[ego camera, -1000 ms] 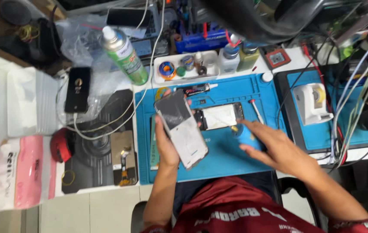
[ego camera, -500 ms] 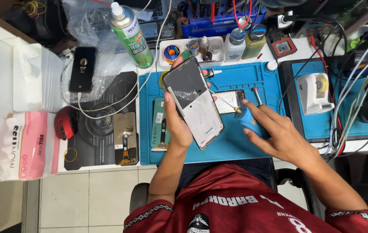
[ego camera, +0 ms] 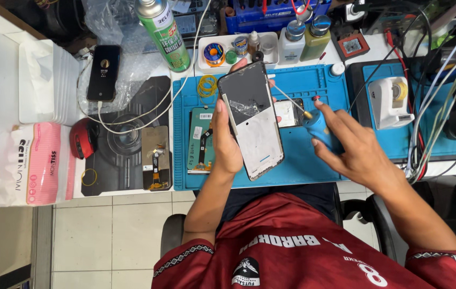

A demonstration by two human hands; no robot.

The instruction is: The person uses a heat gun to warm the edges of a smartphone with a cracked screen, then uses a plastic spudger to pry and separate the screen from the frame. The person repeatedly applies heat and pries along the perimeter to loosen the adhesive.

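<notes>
Phone screen assembly (ego camera: 252,120) is gripped upright in the left hand (ego camera: 227,147), raised above the blue work mat (ego camera: 297,166) on the table. A blue-handled screwdriver (ego camera: 313,124) is clasped in the right hand (ego camera: 359,155), its thin shaft angled toward the assembly's right edge. An opened phone body (ego camera: 201,140) is laid flat on the mat just left of the held part. A green spray can (ego camera: 165,35) is stood at the mat's far left corner.

Left hand (ego camera: 227,147) gripping phone frame (ego camera: 252,120), right hand (ego camera: 353,150) holding blue screwdriver (ego camera: 316,126), blue mat (ego camera: 313,166)
</notes>
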